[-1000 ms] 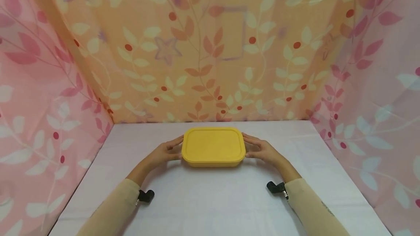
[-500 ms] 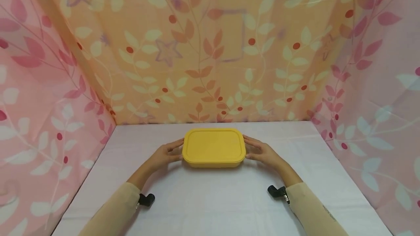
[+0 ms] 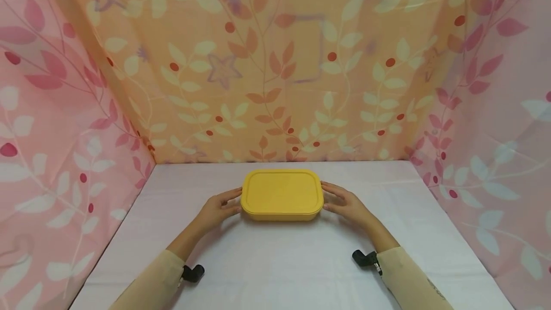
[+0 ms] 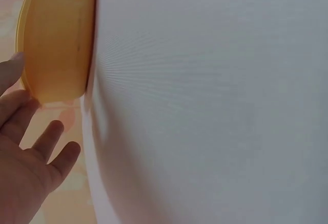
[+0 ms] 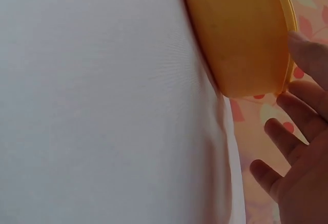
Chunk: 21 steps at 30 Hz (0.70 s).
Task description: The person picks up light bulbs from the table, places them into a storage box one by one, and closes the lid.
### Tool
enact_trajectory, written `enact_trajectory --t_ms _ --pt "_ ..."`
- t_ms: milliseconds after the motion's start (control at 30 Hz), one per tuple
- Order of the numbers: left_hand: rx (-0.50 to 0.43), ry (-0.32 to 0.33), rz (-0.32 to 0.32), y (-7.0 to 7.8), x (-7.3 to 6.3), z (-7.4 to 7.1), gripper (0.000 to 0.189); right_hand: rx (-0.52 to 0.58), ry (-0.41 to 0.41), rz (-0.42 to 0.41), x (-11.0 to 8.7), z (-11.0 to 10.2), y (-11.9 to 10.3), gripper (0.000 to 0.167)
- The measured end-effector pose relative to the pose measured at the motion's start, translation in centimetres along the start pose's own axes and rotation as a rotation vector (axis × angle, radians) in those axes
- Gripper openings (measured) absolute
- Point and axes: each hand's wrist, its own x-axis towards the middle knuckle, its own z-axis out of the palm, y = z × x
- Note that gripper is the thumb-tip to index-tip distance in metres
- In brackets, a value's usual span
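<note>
A yellow rectangular lidded box (image 3: 281, 193), like a lunch box, sits flat near the back of the white table. My left hand (image 3: 217, 209) is at its left end, thumb and fingers spread, fingertips right at the lid's edge. At the opposite end my right hand (image 3: 350, 208) mirrors this pose, with its thumb and fingertips beside the lid's rim. In the left wrist view, the thumb and nearest fingers meet the outline of the box (image 4: 61, 39), while the other fingers stand apart from it. The right wrist view shows the same arrangement at the box's wall (image 5: 241, 39).
The white tabletop (image 3: 280, 262) stretches in front of the box. An orange leaf-patterned cloth (image 3: 275, 85) rises behind it, and pink patterned cloths (image 3: 64, 157) enclose the sides. A small black camera (image 3: 193, 273) sits on each wrist.
Both hands have slid slightly toward the front along the box's ends, with fingertips less far back on the lid. The box has stayed in place, and the view has shifted a little.
</note>
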Motion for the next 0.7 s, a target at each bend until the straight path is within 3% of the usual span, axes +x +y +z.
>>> enact_trajectory --t_ms 200,300,567,700 --pt "0.038 0.001 -0.019 0.2 -1.5 -0.1 0.057 -0.079 0.055 0.026 -0.5 0.5 -0.5 0.061" --pt "0.085 0.016 0.004 0.2 -2.1 -0.2 0.054 -0.167 0.068 0.015 -0.9 0.6 -0.8 0.057" --pt "0.248 0.094 0.138 0.5 -3.0 -0.8 0.048 -0.419 0.100 -0.128 -2.4 0.2 -2.4 0.048" --pt "0.332 0.108 0.168 0.9 -4.0 -1.1 0.045 -0.508 0.115 -0.181 -3.4 -0.1 -2.8 0.045"
